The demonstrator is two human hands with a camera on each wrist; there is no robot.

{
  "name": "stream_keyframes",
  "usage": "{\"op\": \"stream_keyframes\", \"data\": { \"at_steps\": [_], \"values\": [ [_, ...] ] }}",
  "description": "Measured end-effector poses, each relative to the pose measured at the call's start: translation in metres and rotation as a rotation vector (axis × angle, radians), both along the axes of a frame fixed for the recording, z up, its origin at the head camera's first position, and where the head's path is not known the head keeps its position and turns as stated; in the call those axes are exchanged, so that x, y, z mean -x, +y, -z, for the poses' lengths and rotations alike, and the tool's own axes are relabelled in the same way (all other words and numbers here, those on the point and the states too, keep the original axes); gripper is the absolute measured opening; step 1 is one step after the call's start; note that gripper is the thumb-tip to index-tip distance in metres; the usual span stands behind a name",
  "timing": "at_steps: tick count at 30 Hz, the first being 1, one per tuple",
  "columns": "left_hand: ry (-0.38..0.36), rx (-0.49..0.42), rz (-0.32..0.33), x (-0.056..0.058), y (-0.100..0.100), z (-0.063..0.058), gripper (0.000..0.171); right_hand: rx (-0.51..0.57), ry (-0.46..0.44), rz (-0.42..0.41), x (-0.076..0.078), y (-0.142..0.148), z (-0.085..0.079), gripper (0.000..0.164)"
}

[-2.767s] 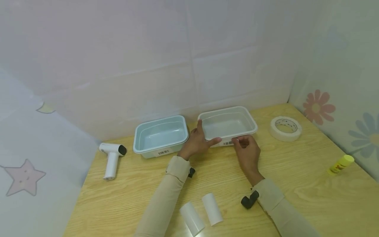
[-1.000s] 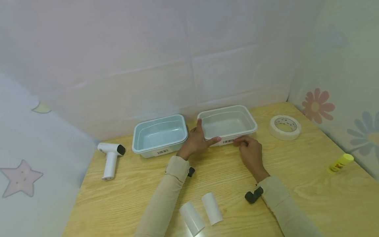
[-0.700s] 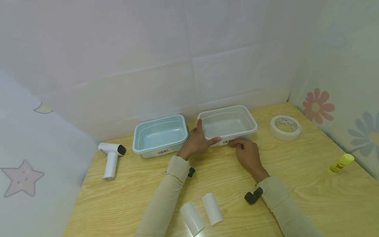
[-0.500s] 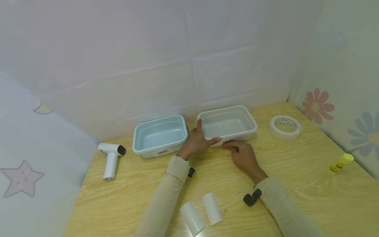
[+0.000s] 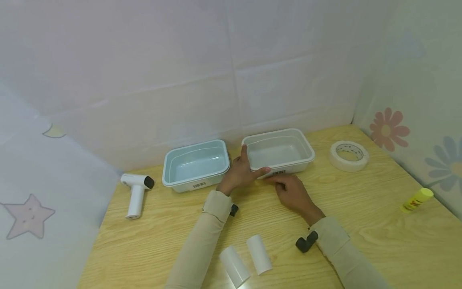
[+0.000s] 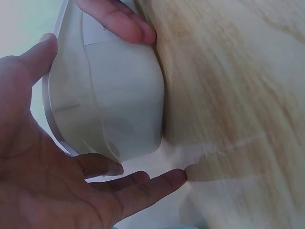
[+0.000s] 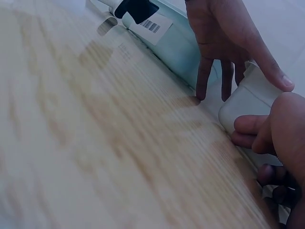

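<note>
A pale grey-white plastic tub [image 5: 299, 168] stands against the back wall, a barcode label [image 5: 279, 173] on its front side. My left hand [image 5: 240, 173] spans its near left corner; the thumb lies along the front rim and the index finger touches the left rim. In the left wrist view, the other fingers spread out beside the tub wall [image 6: 124, 95]. My right hand [image 5: 294, 194] holds its forefingers against the front side, left of and below the barcode. Its remaining fingers are bent under in the right wrist view, with the fingertips [image 7: 245, 125] at the tub's wall.
A light blue tub [image 5: 180, 184] with a barcode stands left of my left hand. Further left lies a white gun-shaped device [image 5: 136, 196]. A tape roll [image 5: 339, 162] and yellow glue stick [image 5: 416, 200] are on the right. Two white tubes [image 5: 234, 267] lie near the front.
My right hand has slid leftward along the tub's front from the barcode's right side, uncovering the barcode. Its earlier pinch has become extended forefingers. My left hand stays at the corner.
</note>
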State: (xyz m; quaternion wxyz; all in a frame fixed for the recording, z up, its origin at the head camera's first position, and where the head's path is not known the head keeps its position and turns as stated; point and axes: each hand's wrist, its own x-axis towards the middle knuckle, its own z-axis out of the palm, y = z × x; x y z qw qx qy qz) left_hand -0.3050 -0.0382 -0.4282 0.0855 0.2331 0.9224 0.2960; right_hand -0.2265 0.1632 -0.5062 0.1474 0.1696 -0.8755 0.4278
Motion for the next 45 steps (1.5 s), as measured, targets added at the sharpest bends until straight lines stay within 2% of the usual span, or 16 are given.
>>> {"op": "stream_keyframes", "data": {
  "at_steps": [15, 19, 24, 27, 31, 35, 39, 45],
  "values": [
    [0.028, -0.084, -0.013, -0.001, -0.001, 0.01, 0.127, 0.057, -0.015, -0.023, -0.002, 0.001, -0.002, 0.035],
    [0.078, -0.122, 0.013, -0.003, -0.004, 0.01, 0.125, 0.058, -0.026, -0.026, -0.002, 0.0, -0.002, 0.035],
    [0.141, -0.194, 0.075, -0.01, -0.01, 0.011, 0.115, 0.055, -0.021, -0.015, -0.002, 0.0, -0.001, 0.033],
    [0.101, -0.151, 0.07, -0.019, -0.015, 0.01, 0.114, 0.058, -0.013, -0.009, -0.002, 0.001, 0.0, 0.032],
    [-0.006, 0.004, 0.025, -0.034, -0.025, 0.007, 0.113, 0.06, -0.009, -0.004, -0.003, 0.001, 0.0, 0.032],
    [-0.054, 0.082, 0.048, -0.047, -0.036, 0.005, 0.098, 0.039, 0.007, -0.014, -0.004, 0.001, -0.002, 0.03],
    [-0.029, 0.12, 0.111, -0.063, -0.051, 0.005, 0.079, -0.034, 0.04, -0.054, -0.006, 0.004, -0.005, 0.025],
    [0.123, 0.146, 0.163, -0.087, -0.08, 0.007, 0.053, -0.207, 0.084, -0.139, -0.018, 0.01, -0.014, 0.024]
  ]
}}
